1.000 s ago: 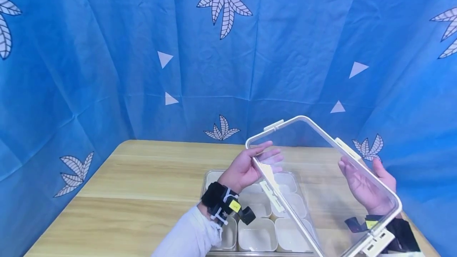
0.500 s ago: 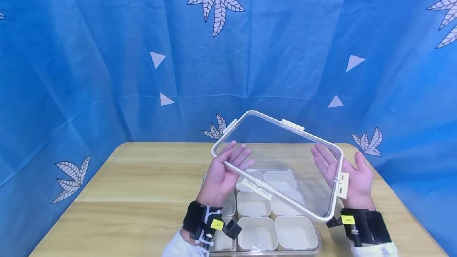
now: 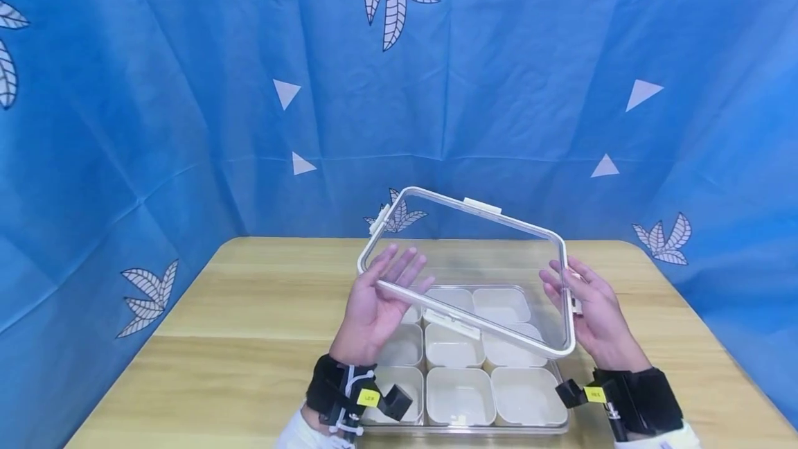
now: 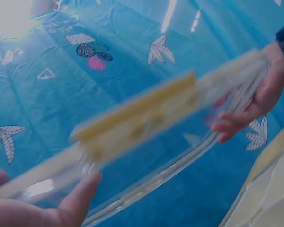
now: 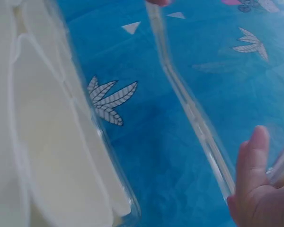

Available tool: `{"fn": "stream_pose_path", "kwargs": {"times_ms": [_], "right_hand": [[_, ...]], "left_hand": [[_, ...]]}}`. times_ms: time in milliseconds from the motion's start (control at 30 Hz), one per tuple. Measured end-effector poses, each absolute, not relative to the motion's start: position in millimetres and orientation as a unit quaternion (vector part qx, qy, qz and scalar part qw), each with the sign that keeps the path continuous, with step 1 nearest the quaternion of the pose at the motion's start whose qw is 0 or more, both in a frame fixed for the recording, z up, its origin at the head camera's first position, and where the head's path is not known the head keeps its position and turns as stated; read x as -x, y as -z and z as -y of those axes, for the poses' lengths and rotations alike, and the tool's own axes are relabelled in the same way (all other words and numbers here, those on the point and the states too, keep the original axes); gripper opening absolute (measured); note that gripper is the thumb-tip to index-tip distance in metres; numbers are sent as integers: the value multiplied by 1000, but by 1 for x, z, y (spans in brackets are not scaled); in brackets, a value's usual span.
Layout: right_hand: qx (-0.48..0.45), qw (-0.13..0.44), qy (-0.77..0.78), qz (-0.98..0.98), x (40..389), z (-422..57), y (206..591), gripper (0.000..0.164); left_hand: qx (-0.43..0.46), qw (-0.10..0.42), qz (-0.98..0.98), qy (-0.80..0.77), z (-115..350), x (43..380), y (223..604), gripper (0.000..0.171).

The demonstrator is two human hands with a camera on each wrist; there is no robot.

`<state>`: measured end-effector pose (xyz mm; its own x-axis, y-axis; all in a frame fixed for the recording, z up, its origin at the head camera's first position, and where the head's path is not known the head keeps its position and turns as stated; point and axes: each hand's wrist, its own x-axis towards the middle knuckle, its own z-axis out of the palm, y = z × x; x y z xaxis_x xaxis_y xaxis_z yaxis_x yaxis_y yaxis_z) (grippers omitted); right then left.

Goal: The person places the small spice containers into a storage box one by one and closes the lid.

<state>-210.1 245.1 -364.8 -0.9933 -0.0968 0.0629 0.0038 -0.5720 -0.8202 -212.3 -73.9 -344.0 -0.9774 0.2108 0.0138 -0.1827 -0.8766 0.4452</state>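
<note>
A clear rectangular lid (image 3: 467,248) with a pale rim and side clips is held tilted above a clear storage box (image 3: 464,429). My left hand (image 3: 372,310) holds its near left corner, the fingers showing through the clear panel. In the left wrist view, the left thumb (image 4: 83,196) lies close to a clip (image 4: 142,118) on the rim. At the lid's right side, my right hand (image 3: 601,317) grips the edge, thumb on the near side and fingers behind. Several cream square bins (image 3: 460,397) sit in rows inside the box, partly covered by the lid in the head view.
The box stands on a light wooden table (image 3: 237,324), near its front edge. A blue patterned curtain (image 3: 499,89) hangs behind the table and along both sides. Each wrist wears a black strap with a small camera.
The lid has swung from a steep slant at the right to a flatter tilt over the box, moving left. My right hand has come inward and its thumb has closed over the lid's edge.
</note>
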Motion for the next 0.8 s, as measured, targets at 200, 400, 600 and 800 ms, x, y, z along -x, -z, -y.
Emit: {"fn": "stream_pose_path", "kwargs": {"times_ms": [200, 400, 600, 800], "right_hand": [[50, 43, 867, -494, 205, -251, 367, 83], [112, 71, 861, -491, 204, -254, 374, 79], [109, 89, 850, -508, 202, -255, 382, 73], [117, 118, 838, -520, 201, -263, 385, 68]], "left_hand": [[-40, 174, -280, -943, 102, 212, 349, 66], [0, 209, -426, -880, 127, 219, 365, 59], [-9, 164, -621, -767, 143, 224, 373, 45], [-63, 180, -711, -677, 157, 220, 365, 31]]}}
